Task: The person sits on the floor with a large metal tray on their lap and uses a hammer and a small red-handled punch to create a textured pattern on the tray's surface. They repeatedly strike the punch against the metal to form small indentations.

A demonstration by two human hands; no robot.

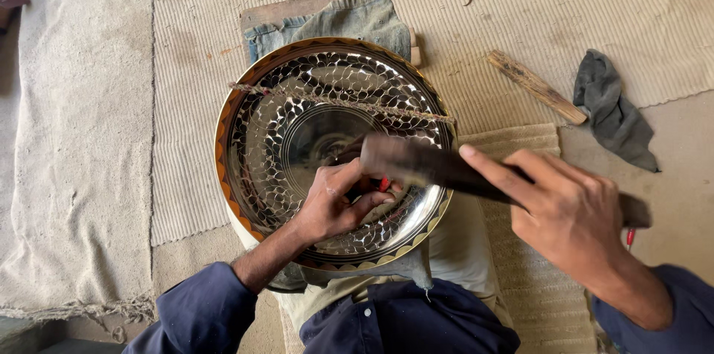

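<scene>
A large round metal plate (pixel 268 138) with a shiny scale pattern and an orange-and-black rim lies in front of me on a folded denim cloth (pixel 357 19). My left hand (pixel 335 201) rests inside the plate, fingers pinched on a small red-handled tool (pixel 384 184) held against the metal. My right hand (pixel 565 209) grips a dark wooden hammer (pixel 416 164), blurred, its head above the plate just right of my left hand. A thin twisted cord (pixel 335 101) lies stretched across the upper part of the plate.
A wooden stick (pixel 535 88) and a crumpled grey rag (pixel 613 112) lie on the mat to the right. A wooden board (pixel 297 6) sticks out under the denim. Woven mats cover the floor. Another red-tipped tool (pixel 631 236) peeks out by my right wrist.
</scene>
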